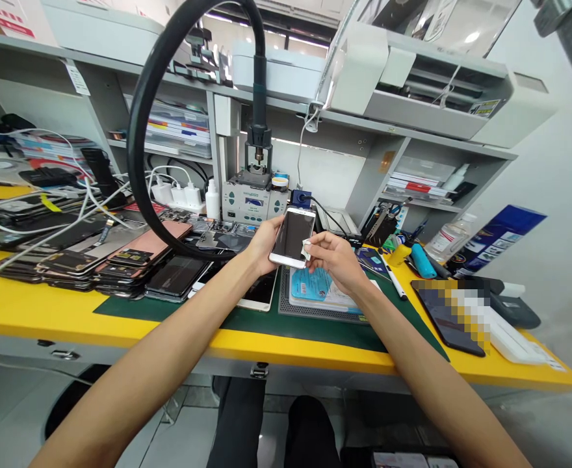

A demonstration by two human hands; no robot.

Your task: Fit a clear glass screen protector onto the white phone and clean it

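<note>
A white-framed smartphone [293, 235] with a dark screen is held up over the bench, tilted toward me. My left hand [265, 247] is closed around its left edge. My right hand [333, 257] pinches a small whitish piece [306, 249], perhaps cloth or paper, against the phone's lower right corner. Below the phone lies a blue-and-white packet [311, 284] on a grey perforated pad [325, 312]. Another white-edged device [261, 296] lies on the green mat [247, 320], partly hidden by my left forearm.
Stacked phones [76, 260] and loose white cables [88, 188] crowd the left side. A thick black hose [137, 130] arches above a grey control box [251, 203]. On the right are a dark tablet [437, 318], a teal bottle [422, 260] and a clear bottle [450, 238].
</note>
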